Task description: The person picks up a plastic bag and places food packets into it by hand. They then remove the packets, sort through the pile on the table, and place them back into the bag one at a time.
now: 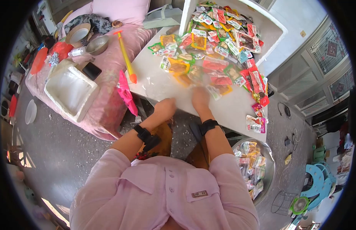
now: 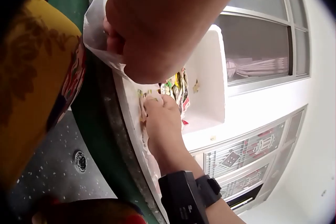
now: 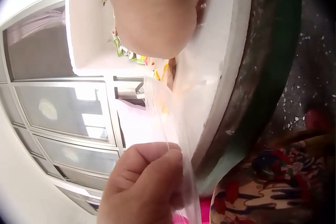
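Observation:
My left hand (image 1: 165,108) is at the table's near edge, pinching the rim of a clear plastic bag (image 3: 157,103) between thumb and curled fingers. To its right, my right hand (image 1: 201,97) is blurred over the table; in the left wrist view its bunched fingertips meet a whitish film at the bag's edge. The bag stretches between the hands, see-through and blurred in the head view. Just beyond lie many small vacuum-packed snack packets (image 1: 215,63), in red, yellow and green, spilling from a white foam box (image 1: 272,28) on its side.
The white table (image 1: 239,122) carries more packets (image 1: 256,82) along its right edge. Below it on the right, a metal basin (image 1: 272,165) holds packets. To the left, a pink-covered bed (image 1: 109,73) bears an empty foam box (image 1: 70,90), a bowl (image 1: 97,45) and a yellow toy hammer (image 1: 126,57).

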A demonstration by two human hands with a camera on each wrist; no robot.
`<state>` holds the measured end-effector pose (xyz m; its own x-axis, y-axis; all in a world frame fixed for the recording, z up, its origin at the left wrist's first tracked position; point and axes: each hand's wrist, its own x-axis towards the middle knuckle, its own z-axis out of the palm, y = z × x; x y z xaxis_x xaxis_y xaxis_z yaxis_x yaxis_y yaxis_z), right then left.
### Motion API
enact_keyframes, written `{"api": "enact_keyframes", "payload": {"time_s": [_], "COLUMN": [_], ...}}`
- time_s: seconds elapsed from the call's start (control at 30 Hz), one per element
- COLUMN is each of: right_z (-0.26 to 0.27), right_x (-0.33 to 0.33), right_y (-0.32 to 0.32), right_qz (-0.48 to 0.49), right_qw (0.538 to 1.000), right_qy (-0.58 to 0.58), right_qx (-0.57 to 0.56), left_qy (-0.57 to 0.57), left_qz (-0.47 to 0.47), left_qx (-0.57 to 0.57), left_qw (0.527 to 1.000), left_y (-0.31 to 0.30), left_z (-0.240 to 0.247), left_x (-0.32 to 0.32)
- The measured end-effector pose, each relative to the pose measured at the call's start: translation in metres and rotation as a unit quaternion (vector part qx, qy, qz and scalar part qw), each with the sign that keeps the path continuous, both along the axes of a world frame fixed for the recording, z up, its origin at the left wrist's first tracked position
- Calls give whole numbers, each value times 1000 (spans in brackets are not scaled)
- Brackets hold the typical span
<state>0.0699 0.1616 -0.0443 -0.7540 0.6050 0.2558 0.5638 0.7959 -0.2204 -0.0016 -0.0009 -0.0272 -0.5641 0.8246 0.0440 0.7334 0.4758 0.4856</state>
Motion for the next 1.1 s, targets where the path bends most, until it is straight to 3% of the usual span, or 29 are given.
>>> {"api": "enact_keyframes", "payload": {"time_s": [0.1,0.23,0.33,0.43,0.47,0.53,0.57,0.67,0.77,0.87,1.1], "right_z": [-9,-3,21,31,31,32,29,32,31,22,15], "right_x": [14,39,62,79,84,93,97,106,109,103,102], "right_y": [6,-2,-7,-7,-8,-10,-9,-16,-22,-26,-37], "right_qz": [61,121,40,-22,-26,-33,-25,-12,-5,0,2], "right_qw": [989,933,966,928,872,715,648,541,515,539,540], "right_qy": [136,333,223,292,350,447,485,523,529,508,447], "right_qx": [-22,-57,-125,-232,-341,-537,-587,-659,-675,-672,-713], "left_qy": [7,10,-21,-28,-25,-31,-34,-47,-45,-62,-60], "left_qz": [-12,-14,3,14,15,15,16,14,27,3,26], "left_qx": [7,56,68,91,102,95,92,74,50,23,71], "left_qw": [1000,998,997,995,994,995,995,996,997,998,995], "left_y": [-1,0,-2,3,5,11,14,18,19,19,20], "left_z": [-2,-9,-6,-12,-15,-13,-12,-9,-4,2,10], "left_x": [1,-2,1,-1,-2,1,3,6,11,12,18]}}
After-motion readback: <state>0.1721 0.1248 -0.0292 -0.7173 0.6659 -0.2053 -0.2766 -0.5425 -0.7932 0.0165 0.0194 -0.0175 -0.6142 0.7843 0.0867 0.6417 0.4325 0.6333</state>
